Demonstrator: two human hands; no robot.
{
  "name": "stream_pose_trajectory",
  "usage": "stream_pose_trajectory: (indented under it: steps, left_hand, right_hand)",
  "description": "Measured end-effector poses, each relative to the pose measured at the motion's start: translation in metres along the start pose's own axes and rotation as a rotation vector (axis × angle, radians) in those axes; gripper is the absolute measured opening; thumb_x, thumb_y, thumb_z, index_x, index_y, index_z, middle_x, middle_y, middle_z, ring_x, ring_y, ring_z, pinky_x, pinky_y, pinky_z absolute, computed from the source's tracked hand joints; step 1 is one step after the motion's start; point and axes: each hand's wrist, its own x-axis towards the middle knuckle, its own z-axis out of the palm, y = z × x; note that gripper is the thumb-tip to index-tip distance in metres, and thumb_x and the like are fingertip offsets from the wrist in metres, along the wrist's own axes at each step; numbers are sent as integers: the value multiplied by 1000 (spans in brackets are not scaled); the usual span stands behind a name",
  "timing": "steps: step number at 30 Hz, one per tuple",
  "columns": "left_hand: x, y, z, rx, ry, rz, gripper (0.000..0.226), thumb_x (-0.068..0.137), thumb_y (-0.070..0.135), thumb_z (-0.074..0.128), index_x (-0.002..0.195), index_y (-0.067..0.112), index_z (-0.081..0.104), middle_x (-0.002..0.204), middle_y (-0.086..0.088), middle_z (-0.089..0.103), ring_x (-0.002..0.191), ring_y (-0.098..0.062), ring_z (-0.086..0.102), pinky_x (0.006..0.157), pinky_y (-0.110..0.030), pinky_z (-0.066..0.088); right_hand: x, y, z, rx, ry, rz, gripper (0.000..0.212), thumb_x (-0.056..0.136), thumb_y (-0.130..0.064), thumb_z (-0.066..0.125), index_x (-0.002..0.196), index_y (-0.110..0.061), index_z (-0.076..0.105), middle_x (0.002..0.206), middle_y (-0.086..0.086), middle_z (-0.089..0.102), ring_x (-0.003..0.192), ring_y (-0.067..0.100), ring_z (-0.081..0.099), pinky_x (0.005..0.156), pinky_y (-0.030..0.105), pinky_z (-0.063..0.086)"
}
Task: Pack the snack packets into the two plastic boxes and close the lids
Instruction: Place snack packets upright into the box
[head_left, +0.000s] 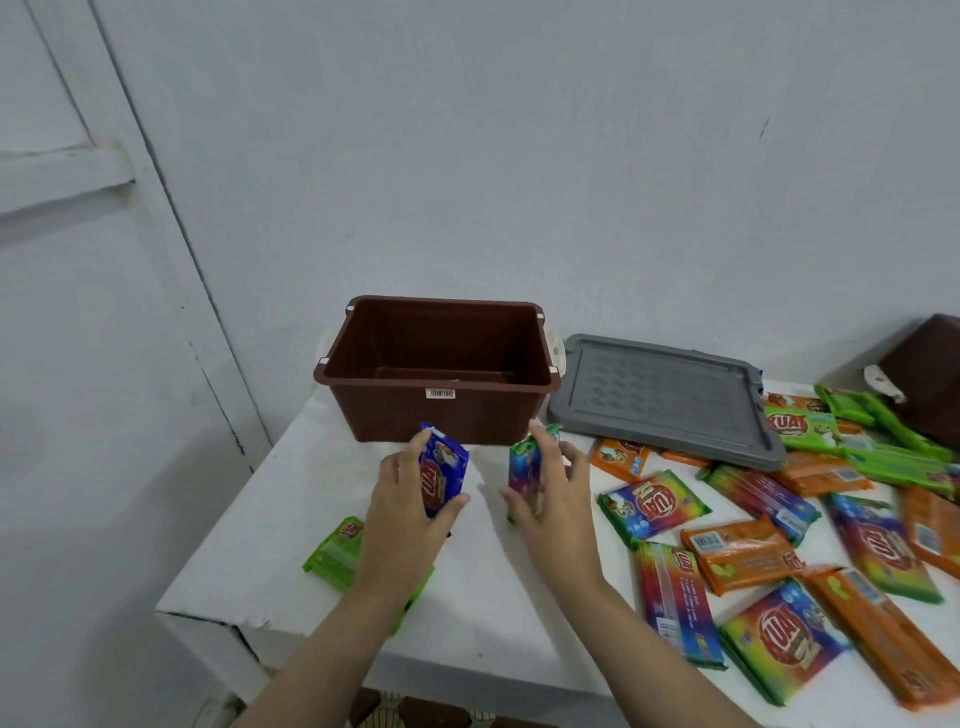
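A: Head view. Left hand (410, 512) holds a blue packet (441, 470) upright, thumb on the near edge, fingers (415, 447) curled round the far edge. Pinched, not spread.

B: Right hand (550, 499)?

A: Same grip on a rainbow packet (524, 475) with a green top. It stands on edge, so its face is hard to read. Both packets sit just above the white table (488, 587), in front of the brown box (441, 364). Cannot tell if their lower ends touch the table.

B: Box contents?

A: Open, no lid on. Its floor is dark; nothing made out inside. A barcode sticker (440, 394) shows on the near rim, and white latches (557, 353) at the sides, the left one mostly hidden behind the box.

B: Lids?

A: Grey lid (660, 395) lies flat right of the box, its near edge resting over some orange packets (621, 457). A second brown box (924, 374) at far right is cut off by the frame and looks tilted; its opening is not visible.

B: Loose packets?

A: A pile (810, 545) of orange, green and rainbow ones is scattered on the right half of the table, several overlapping, some cut off at the frame edge. One green packet (335, 551) lies under the left wrist, partly covered by the forearm.
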Motion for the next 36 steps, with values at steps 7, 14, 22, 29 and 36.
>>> stream_pose_trajectory:
  steps: [7,14,22,29,36]
  left_hand:
    - [-7,3,-8,41,-13,84,74,77,47,71,135,43,24,125,7,41,109,-12,53,75,-11,48]
    - [66,50,-53,-318,169,138,72,70,47,79,128,50,37,118,22,46,101,-3,58,71,-11,52]
    - [181,38,-56,-37,118,-21,68,71,41,81,119,37,34,115,-2,49,100,-20,57,76,-28,47]
    - [164,5,-39,471,-116,-355,64,76,55,69,124,32,34,114,-9,46,84,-25,58,63,-32,44]
    - [104,-4,-53,400,30,21,29,94,45,50,106,21,60,104,7,56,82,-2,52,57,-13,38]
  right_hand:
    - [-13,11,5,29,-2,-32,89,85,-36,71,131,-73,5,143,-21,20,132,9,36,99,19,44]
    - [37,-46,-15,406,190,-266,83,78,-43,76,144,-47,26,137,-24,33,125,4,46,83,7,48]
    - [155,-93,0,234,69,-131,83,81,-31,77,145,-39,24,131,1,40,113,9,46,84,7,35]
    - [154,-60,9,198,-131,108,82,82,-21,76,144,-33,24,129,8,40,101,13,44,88,24,42]
    - [133,-53,13,186,-166,108,84,80,-25,78,143,-36,25,129,5,39,100,10,45,84,24,44]
